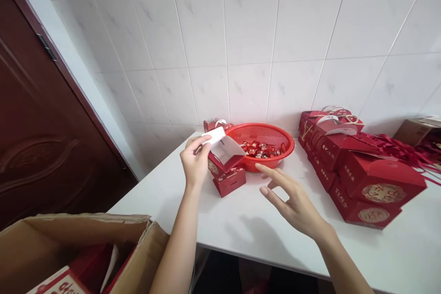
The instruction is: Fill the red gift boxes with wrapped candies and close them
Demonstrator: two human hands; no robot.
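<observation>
My left hand [195, 160] pinches the white inner flap of a small red gift box [217, 170]. The box's top is unfolded and its pale inside shows. Below it, another red box [231, 183] rests on the white table. Just behind the boxes is a red plastic basket [288, 143], with several red-wrapped candies [257, 149] in its bottom. My right hand [296, 202] hovers over the table in front of the basket, fingers apart and holding nothing.
Stacked red boxes [372, 183] with gold print stand on the right, dark red ribbons [389, 147] behind them. A brown carton [413, 131] is at the far right. At lower left, an open cardboard carton [86, 225] holds red packages. A tiled wall [248, 32] backs the table.
</observation>
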